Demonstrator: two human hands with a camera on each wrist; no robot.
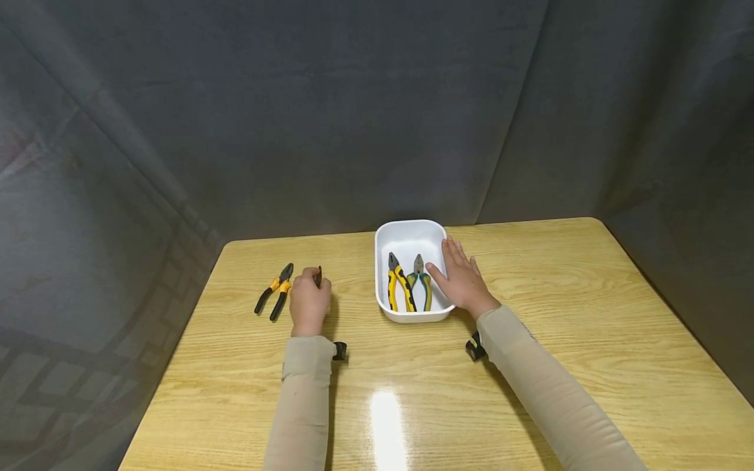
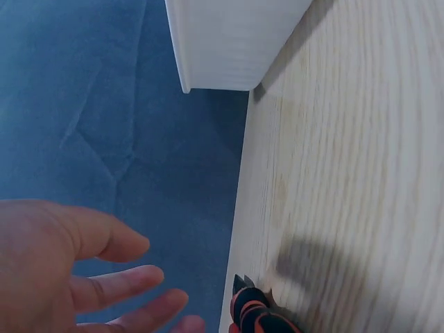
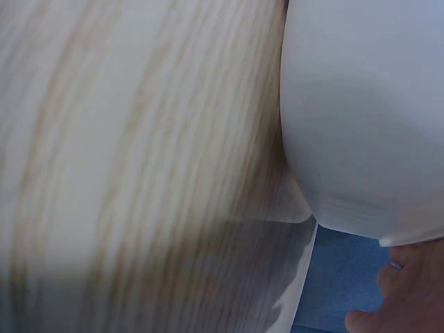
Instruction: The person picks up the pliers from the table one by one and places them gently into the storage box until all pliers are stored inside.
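My left hand (image 1: 310, 301) hovers over a black-and-red pair of pliers (image 2: 258, 312), fingers loosely extended and apart from the tool in the left wrist view. Much of that tool is hidden under the hand in the head view. With straight, spread fingers, my right hand (image 1: 466, 282) rests at the right rim of a white plastic tray (image 1: 412, 316), its thumb reaching over the edge. Inside the tray lie yellow-and-black pliers (image 1: 402, 281) and green-and-yellow pliers (image 1: 419, 282) side by side. Left of my left hand, orange-and-black pliers (image 1: 278, 292) lie with their handles spread.
A light wooden table (image 1: 589, 340) carries everything. Dark grey cloth (image 1: 353, 131) hangs behind it and along both sides, close to the table's far edge. The tray stands near that far edge, around the middle.
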